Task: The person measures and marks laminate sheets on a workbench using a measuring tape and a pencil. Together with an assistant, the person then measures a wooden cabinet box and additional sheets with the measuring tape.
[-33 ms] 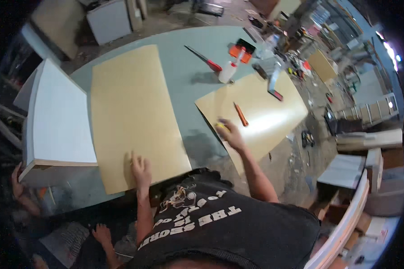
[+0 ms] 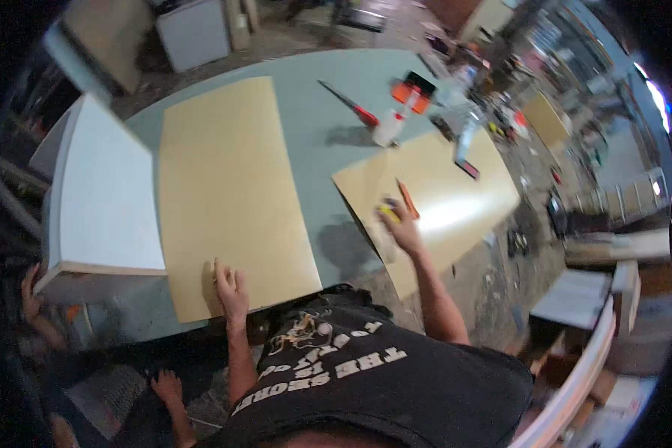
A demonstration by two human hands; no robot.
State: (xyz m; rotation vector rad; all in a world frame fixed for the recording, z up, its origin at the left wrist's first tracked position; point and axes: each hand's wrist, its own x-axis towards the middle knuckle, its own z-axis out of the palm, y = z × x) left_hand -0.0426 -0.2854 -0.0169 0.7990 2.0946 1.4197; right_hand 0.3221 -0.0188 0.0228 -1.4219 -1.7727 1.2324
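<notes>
A long yellowish sheet (image 2: pixel 231 164) lies on the grey-green tabletop (image 2: pixel 317 149). Over its near end is my left hand (image 2: pixel 233 297), fingers apart and holding nothing; whether they touch the sheet I cannot tell. My right hand (image 2: pixel 405 233) is closed around a small yellow object (image 2: pixel 387 214), blurred and partly hidden by the fingers. It hovers over the left part of a second yellowish sheet (image 2: pixel 470 198), close beside an orange utility knife (image 2: pixel 408 198) lying there.
A white panelled box (image 2: pixel 108 194) stands at the left, with another person's hand (image 2: pixel 31 291) at its near corner. Across the table lie a red-handled saw (image 2: pixel 355 106), a white bottle (image 2: pixel 387 131) and an orange-and-black item (image 2: pixel 414 92). Boards (image 2: pixel 575 299) are stacked at the right.
My right hand has shifted right with the yellow object, nearer the utility knife. The whole view has drifted slightly. My left hand stays over the long sheet's near end.
</notes>
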